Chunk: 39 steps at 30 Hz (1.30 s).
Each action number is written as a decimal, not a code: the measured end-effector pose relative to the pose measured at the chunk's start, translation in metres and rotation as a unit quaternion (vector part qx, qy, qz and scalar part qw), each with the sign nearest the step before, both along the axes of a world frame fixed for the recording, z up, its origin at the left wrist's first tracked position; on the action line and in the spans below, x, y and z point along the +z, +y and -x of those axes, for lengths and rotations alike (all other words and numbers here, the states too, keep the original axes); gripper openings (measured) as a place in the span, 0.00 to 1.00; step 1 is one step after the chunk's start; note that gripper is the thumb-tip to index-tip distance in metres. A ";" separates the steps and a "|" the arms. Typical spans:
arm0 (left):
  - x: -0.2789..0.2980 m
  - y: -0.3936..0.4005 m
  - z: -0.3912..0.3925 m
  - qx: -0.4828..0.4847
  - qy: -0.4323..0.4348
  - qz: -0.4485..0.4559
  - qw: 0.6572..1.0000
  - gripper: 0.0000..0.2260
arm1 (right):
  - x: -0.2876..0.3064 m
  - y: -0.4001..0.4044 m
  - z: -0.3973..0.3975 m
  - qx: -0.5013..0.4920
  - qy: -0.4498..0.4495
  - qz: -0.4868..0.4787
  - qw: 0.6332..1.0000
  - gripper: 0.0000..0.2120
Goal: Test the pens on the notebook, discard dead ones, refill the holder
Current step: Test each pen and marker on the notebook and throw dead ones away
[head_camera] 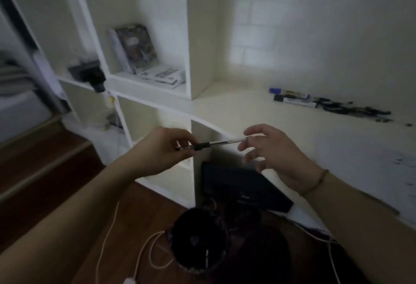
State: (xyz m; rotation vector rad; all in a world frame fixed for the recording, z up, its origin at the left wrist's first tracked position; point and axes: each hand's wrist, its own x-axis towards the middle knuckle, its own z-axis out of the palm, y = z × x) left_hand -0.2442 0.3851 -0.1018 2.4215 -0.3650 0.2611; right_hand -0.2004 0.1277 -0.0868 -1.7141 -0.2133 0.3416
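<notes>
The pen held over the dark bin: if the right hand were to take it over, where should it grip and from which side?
Probably the clear barrel just right of the black grip sleeve, coming from the right. The pen lies nearly level, the left hand pinches its left end, and the right hand only touches its right tip with fingertips.

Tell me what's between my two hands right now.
In the head view, a pen spans the gap: the left hand pinches its dark end and the right hand fingers meet its pale end.
</notes>
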 end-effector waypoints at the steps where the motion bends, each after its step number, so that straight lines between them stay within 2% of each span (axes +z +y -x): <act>1: -0.013 0.013 0.009 0.018 0.013 0.000 1.000 0.05 | -0.016 0.018 0.002 0.005 0.013 -0.005 1.000 0.04; 5: -0.084 0.044 0.040 0.067 0.080 0.016 0.994 0.05 | -0.100 0.062 0.022 0.017 0.126 0.001 0.992 0.03; 8: -0.149 0.050 0.052 0.097 0.116 0.063 0.986 0.04 | -0.155 0.067 0.036 0.004 0.252 -0.009 0.968 0.10; 10: -0.188 0.048 0.053 0.114 0.148 0.106 0.977 0.03 | -0.179 0.067 0.037 -0.016 0.299 -0.040 0.953 0.13; 12: -0.219 0.043 0.052 0.137 0.181 0.148 0.963 0.06 | -0.193 0.065 0.033 -0.041 0.304 -0.024 0.952 0.17; 14: -0.244 0.036 0.049 0.163 0.208 0.177 0.948 0.07 | -0.201 0.062 0.029 -0.052 0.293 0.036 0.954 0.20; 16: -0.268 0.029 0.046 0.186 0.238 0.192 0.934 0.04 | -0.203 0.057 0.025 -0.055 0.286 0.078 0.953 0.18; 19: -0.301 0.023 0.040 0.198 0.279 0.188 0.921 0.04 | -0.203 0.047 0.021 -0.057 0.279 0.084 0.955 0.13; 21: -0.322 0.020 0.038 0.193 0.304 0.199 0.911 0.11 | -0.204 0.041 0.019 -0.056 0.277 0.081 0.956 0.11; 23: -0.334 0.016 0.038 0.186 0.355 0.218 0.890 0.28 | -0.206 0.037 0.018 -0.054 0.279 0.073 0.956 0.11; 24: -0.340 0.014 0.037 0.192 0.378 0.213 0.880 0.34 | -0.207 0.034 0.018 -0.054 0.281 0.068 0.956 0.11; 25: -0.345 0.011 0.035 0.203 0.384 0.199 0.878 0.34 | -0.207 0.033 0.019 -0.053 0.281 0.066 0.956 0.11; 28: -0.334 0.007 0.023 0.258 0.328 0.176 0.891 0.21 | -0.202 0.034 0.020 -0.047 0.267 0.075 0.960 0.11; 30: -0.299 0.002 0.006 0.285 0.239 0.201 0.906 0.13 | -0.187 0.040 0.019 -0.032 0.234 0.089 0.967 0.10; 32: -0.249 -0.007 -0.015 0.290 0.136 0.244 0.915 0.11 | -0.156 0.047 0.017 -0.010 0.180 0.072 0.981 0.08; 36: -0.127 -0.040 -0.048 0.189 -0.075 0.286 0.936 0.06 | -0.059 0.040 0.007 0.032 0.038 -0.026 0.998 0.07; 39: -0.046 -0.077 -0.060 0.080 -0.197 0.289 0.933 0.06 | 0.012 0.007 -0.005 0.009 -0.058 -0.067 0.996 0.08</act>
